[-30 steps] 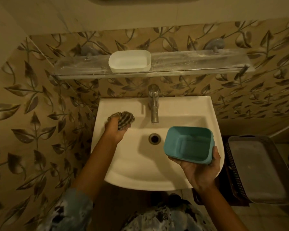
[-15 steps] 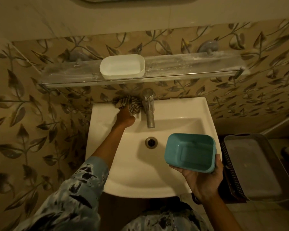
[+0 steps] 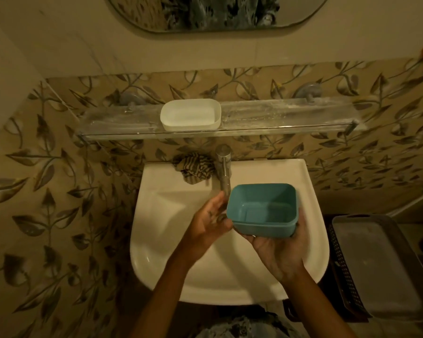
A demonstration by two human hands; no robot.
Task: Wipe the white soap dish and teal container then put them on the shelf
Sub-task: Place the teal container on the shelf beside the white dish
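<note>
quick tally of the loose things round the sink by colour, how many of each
white: 1, soap dish on the shelf
teal: 1, container held in the right hand
striped: 1, cloth on the sink rim
total: 3

Matt plastic teal container [image 3: 262, 208], glossy sink [image 3: 171, 242], striped cloth [image 3: 195, 167].

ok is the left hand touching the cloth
Apart. The head view shows the cloth lying on the sink rim by the tap, the left hand well clear, beside the container.
</note>
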